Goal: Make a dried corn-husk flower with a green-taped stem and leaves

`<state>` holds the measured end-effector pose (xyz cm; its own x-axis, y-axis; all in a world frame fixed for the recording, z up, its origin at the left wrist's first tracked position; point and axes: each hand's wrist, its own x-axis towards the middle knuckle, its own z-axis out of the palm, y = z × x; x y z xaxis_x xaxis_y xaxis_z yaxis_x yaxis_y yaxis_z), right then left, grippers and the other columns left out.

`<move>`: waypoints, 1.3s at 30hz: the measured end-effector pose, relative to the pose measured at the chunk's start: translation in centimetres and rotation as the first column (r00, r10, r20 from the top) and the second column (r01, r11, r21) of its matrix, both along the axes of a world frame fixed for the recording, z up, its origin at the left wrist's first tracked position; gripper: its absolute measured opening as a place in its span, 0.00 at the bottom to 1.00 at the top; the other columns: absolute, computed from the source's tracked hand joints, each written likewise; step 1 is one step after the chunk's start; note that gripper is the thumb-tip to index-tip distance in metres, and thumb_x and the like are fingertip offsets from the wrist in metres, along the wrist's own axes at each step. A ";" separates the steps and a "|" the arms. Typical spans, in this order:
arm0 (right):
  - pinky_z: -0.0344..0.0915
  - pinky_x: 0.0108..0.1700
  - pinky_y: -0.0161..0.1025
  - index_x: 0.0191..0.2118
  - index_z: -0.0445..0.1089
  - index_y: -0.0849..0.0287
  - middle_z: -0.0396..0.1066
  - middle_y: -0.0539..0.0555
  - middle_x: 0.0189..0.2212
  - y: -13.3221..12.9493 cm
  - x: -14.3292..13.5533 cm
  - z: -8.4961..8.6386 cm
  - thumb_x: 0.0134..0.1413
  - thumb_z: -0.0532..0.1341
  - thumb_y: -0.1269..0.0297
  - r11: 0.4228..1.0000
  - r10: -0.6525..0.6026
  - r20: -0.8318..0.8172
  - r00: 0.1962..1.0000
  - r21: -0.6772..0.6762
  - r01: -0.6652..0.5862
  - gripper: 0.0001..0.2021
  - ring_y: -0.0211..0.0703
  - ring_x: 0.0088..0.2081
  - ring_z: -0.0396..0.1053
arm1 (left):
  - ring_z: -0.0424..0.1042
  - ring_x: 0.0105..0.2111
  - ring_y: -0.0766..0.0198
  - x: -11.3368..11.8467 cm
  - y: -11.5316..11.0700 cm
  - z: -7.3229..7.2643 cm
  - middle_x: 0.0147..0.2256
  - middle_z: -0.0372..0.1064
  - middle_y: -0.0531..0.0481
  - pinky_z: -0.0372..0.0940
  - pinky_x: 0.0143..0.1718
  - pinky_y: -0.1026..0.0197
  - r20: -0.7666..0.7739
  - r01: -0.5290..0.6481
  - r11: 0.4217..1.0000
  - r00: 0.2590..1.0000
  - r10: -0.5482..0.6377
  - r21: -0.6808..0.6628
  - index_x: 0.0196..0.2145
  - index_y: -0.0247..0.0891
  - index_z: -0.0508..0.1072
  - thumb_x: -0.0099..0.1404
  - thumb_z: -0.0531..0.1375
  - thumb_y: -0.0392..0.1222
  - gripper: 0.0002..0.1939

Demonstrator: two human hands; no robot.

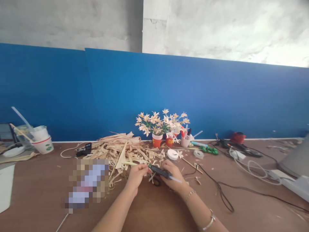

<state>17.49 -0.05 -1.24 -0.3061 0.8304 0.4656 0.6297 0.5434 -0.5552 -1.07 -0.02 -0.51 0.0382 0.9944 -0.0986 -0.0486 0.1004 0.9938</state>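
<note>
My right hand (175, 174) is wrapped round a black glue gun (159, 171), and a clear glue stick (176, 179) pokes out of its back end. The gun's tip points left, close to the fingers of my left hand (137, 176). Between those closed fingertips is a pale corn husk piece (129, 163), which extends to the left; a bit of green shows by the gun's tip. Just beyond my hands lies a heap of dry corn husk (123, 148). Behind it, husk flowers (154, 119) stand in red paper cups (157, 140).
White tape roll (172, 154), clear tape roll (198, 154) and green tangle (209, 150) lie right of the heap. A black cable (218, 187) loops over the table at right, near a power strip (295, 187). At left are paper cups (42, 144); a blue partition (116, 93) stands behind.
</note>
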 end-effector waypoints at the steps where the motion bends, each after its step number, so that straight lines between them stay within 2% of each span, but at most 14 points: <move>1: 0.62 0.33 0.35 0.23 0.63 0.58 0.62 0.52 0.29 0.0 0.0 0.0 0.43 0.59 0.72 1.000 0.003 0.003 1.000 0.000 -0.003 0.04 0.40 0.30 0.63 | 0.66 0.26 0.62 0.0 0.0 0.0 0.23 0.73 0.49 0.55 0.30 0.62 0.003 -0.001 1.000 1.000 0.001 -0.001 0.25 0.34 0.76 0.46 0.61 0.47 0.12; 11: 0.62 0.33 0.35 0.23 0.63 0.58 0.63 0.52 0.28 -0.1 -0.1 0.2 0.45 0.60 0.69 1.000 0.009 0.002 1.000 0.020 -0.009 0.05 0.39 0.29 0.63 | 0.68 0.27 0.61 -0.1 0.0 -0.1 0.24 0.74 0.48 0.56 0.29 0.62 -0.016 -0.011 1.000 1.000 0.011 0.005 0.25 0.34 0.76 0.47 0.61 0.46 0.12; 26: 0.62 0.34 0.35 0.23 0.63 0.59 0.63 0.52 0.29 -0.1 -0.2 0.3 0.44 0.59 0.73 1.000 0.003 -0.016 1.000 0.028 -0.002 0.05 0.40 0.31 0.64 | 0.69 0.29 0.60 0.0 -0.2 0.1 0.26 0.74 0.47 0.56 0.31 0.62 -0.019 -0.016 1.000 1.000 0.015 -0.013 0.27 0.34 0.76 0.46 0.61 0.46 0.13; 30: 0.63 0.33 0.35 0.22 0.63 0.58 0.63 0.52 0.29 -0.1 -0.2 0.2 0.44 0.60 0.72 1.000 0.010 -0.026 1.000 0.030 -0.009 0.05 0.39 0.30 0.63 | 0.68 0.28 0.60 0.0 -0.1 0.1 0.25 0.74 0.48 0.56 0.30 0.62 -0.023 -0.014 1.000 1.000 0.014 -0.006 0.26 0.35 0.76 0.46 0.62 0.48 0.13; 34: 0.63 0.34 0.35 0.23 0.64 0.58 0.63 0.52 0.29 0.0 -0.2 0.2 0.43 0.58 0.75 1.000 0.004 -0.027 1.000 0.030 -0.003 0.05 0.40 0.31 0.63 | 0.67 0.26 0.62 -0.1 0.0 0.0 0.24 0.74 0.48 0.56 0.30 0.62 -0.025 -0.017 1.000 1.000 0.017 -0.006 0.26 0.34 0.76 0.46 0.62 0.46 0.12; 39: 0.63 0.34 0.35 0.22 0.63 0.58 0.62 0.52 0.29 -0.1 -0.1 0.1 0.43 0.59 0.73 1.000 -0.002 -0.006 1.000 0.018 0.002 0.05 0.39 0.31 0.63 | 0.68 0.27 0.61 -0.1 -0.1 0.0 0.25 0.74 0.48 0.56 0.30 0.62 -0.024 -0.014 1.000 1.000 0.014 0.000 0.26 0.34 0.76 0.47 0.61 0.46 0.12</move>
<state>17.36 -0.11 -1.14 -0.3013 0.8224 0.4826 0.6277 0.5521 -0.5489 -1.15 -0.10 -0.53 0.0221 0.9948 -0.0997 -0.0259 0.1003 0.9946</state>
